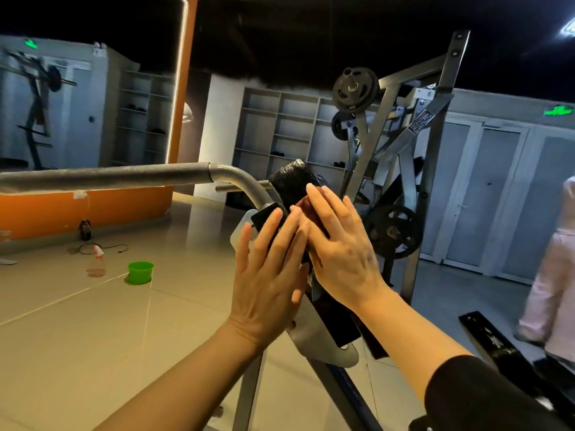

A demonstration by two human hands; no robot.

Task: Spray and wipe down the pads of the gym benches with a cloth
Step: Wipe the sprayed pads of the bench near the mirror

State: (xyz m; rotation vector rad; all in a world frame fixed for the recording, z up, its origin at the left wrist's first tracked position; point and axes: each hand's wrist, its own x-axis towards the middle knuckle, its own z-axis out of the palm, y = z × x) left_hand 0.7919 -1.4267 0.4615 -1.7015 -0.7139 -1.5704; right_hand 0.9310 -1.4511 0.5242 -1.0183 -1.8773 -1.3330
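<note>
A narrow black bench pad (292, 178) tilts upward on a grey metal frame in the middle of the head view. My right hand (339, 247) lies flat on the pad's right face, fingers straight, pressing a dark reddish cloth (306, 205) against it. My left hand (267, 269) is flat against the pad's left side, fingers straight. Only a small part of the cloth shows between my hands. A clear spray bottle (97, 262) with a pinkish nozzle stands on the floor at the left, far from both hands.
A green cup (140, 272) sits on the tiled floor beside the bottle, with a cable (105, 245) behind it. A grey padded bar (105, 175) crosses at left. A plate-loaded machine (395, 150) stands behind the pad. A person in pink (550, 275) stands at right.
</note>
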